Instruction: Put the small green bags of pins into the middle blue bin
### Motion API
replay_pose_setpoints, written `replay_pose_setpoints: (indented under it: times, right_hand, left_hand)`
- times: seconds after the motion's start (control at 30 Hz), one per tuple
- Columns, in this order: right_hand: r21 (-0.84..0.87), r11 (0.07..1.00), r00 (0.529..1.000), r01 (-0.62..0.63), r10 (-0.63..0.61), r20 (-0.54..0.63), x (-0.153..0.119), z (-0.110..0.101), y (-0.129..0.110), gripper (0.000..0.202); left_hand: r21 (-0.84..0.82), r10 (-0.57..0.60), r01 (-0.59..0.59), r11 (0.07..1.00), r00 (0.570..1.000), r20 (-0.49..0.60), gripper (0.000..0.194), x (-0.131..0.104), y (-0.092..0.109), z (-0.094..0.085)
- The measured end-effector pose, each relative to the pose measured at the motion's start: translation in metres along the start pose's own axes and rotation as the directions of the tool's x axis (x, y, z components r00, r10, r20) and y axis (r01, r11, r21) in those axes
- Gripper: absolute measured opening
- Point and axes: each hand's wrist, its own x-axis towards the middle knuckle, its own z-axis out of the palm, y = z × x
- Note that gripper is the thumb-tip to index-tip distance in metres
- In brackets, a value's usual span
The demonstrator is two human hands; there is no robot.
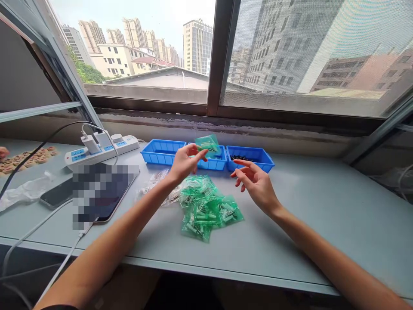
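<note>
Between the thumb and fingers of my left hand is a small green plastic bag, raised in front of the middle blue bin. Small parts show through the bag. My right hand is in the air before the right blue bin, its fingers apart and slightly bent, holding nothing. Dark small pieces lie in that right bin. Below and between my hands, a pile of green plastic bags with pale and metallic parts inside rests on the table. Clear bags lie partly hidden behind my left forearm.
A left blue bin joins the row beneath the window. At left are a white power strip with plugs, a tablet, a phone and trailing cables. Another person's hand shows at the left edge beside small tan pieces.
</note>
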Motion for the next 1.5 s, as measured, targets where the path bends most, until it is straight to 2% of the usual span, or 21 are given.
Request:
replay_pose_setpoints:
  times: [0.1,0.2,0.3,0.53,0.67,0.8,0.87,0.97,1.07,1.17,1.23,1.3,1.5]
  right_hand:
    - [-0.001,1.000,1.000,0.002,-0.002,0.008,0.000,0.000,-0.002,0.047]
    - [0.008,1.000,1.000,-0.009,0.009,0.021,-0.001,0.001,-0.002,0.045]
    - [0.018,1.000,1.000,-0.013,0.012,0.029,-0.001,0.001,0.000,0.043]
    - [0.013,1.000,1.000,0.003,-0.003,0.031,-0.002,0.001,0.006,0.039]
    - [0.011,1.000,1.000,-0.003,0.003,0.031,-0.002,0.001,0.005,0.038]
    - [-0.031,0.999,0.999,-0.013,0.015,0.045,-0.003,0.001,0.003,0.037]
    - [-0.103,0.995,0.995,-0.004,0.014,0.100,-0.003,0.000,0.001,0.033]
    - [-0.261,0.963,0.954,0.075,0.007,0.299,-0.004,-0.003,0.000,0.029]
    - [-0.363,0.918,0.874,0.157,0.042,0.484,-0.006,-0.006,0.000,0.037]
    - [-0.407,0.894,0.825,0.187,0.082,0.560,-0.007,-0.008,0.001,0.052]
    - [-0.429,0.881,0.814,0.197,0.097,0.573,-0.006,-0.009,0.001,0.060]
    - [-0.453,0.869,0.808,0.199,0.115,0.578,-0.006,-0.010,0.000,0.064]
    - [-0.472,0.868,0.808,0.155,0.163,0.566,-0.005,-0.010,0.000,0.072]
  left_hand:
    - [0.061,-0.014,0.031,0.998,0.968,-0.252,0.015,0.010,-0.003,-0.015]
    - [0.190,-0.014,0.085,0.978,0.937,-0.348,0.014,0.014,-0.009,-0.026]
    - [0.286,-0.002,0.101,0.953,0.946,-0.325,0.016,0.015,-0.015,-0.029]
    - [0.363,0.008,0.098,0.927,0.960,-0.280,0.019,0.014,-0.020,-0.026]
    - [0.516,0.085,0.069,0.854,0.959,-0.270,0.021,0.013,-0.017,-0.026]
    - [0.588,0.081,0.097,0.803,0.960,-0.268,0.025,0.011,-0.014,-0.023]
    - [0.598,0.094,0.093,0.796,0.957,-0.275,0.026,0.009,-0.012,-0.021]
    - [0.604,0.137,0.066,0.794,0.949,-0.284,0.025,0.006,-0.009,-0.018]
    - [0.668,0.222,-0.030,0.744,0.953,-0.205,0.022,0.005,-0.006,-0.015]
    - [0.777,0.281,-0.161,0.608,0.959,-0.022,0.015,0.004,-0.007,-0.013]
    - [0.822,0.239,-0.198,0.535,0.968,0.078,0.016,0.003,-0.008,-0.011]
    - [0.850,0.175,-0.200,0.488,0.976,0.129,0.019,0.002,-0.010,-0.010]
    - [0.889,0.098,-0.190,0.417,0.982,0.164,0.024,0.001,-0.012,-0.009]
